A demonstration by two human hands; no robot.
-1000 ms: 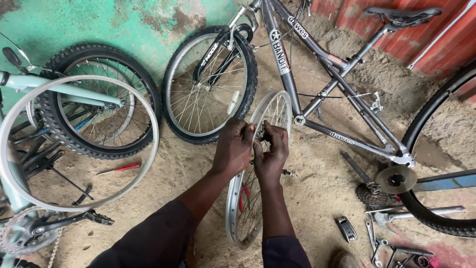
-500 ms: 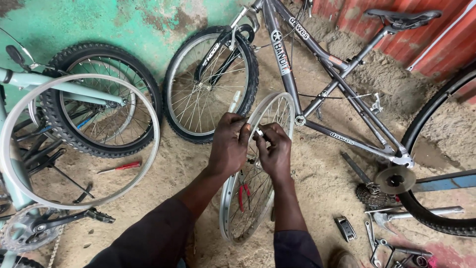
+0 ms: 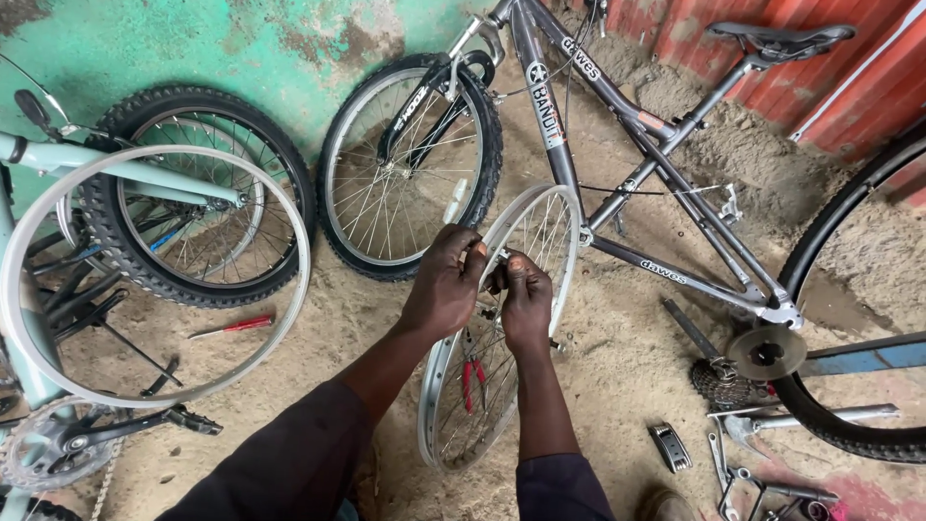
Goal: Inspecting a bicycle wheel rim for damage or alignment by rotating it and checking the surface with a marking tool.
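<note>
A bare silver spoked wheel rim [image 3: 439, 425] stands upright on the sandy ground in front of me. My left hand [image 3: 446, 285] grips its upper part from the left, fingers curled around the rim and spokes. My right hand [image 3: 526, 301] is closed beside it, pinching a small silver part at the spokes; the part is too small to identify. Red-handled pliers [image 3: 473, 374] lie on the sand behind the spokes, below my hands.
A grey bicycle frame [image 3: 617, 154] with a tyred front wheel [image 3: 410, 164] leans against the green wall. A loose silver rim [image 3: 154, 275] and a light-blue bicycle [image 3: 58, 159] sit at left. A red screwdriver [image 3: 231, 326], a sprocket [image 3: 767, 352] and small tools [image 3: 670, 446] lie on the sand.
My view has shifted slightly. Both hands stay on the top of the rim, fingers working at the same spot; the rim has barely moved.
</note>
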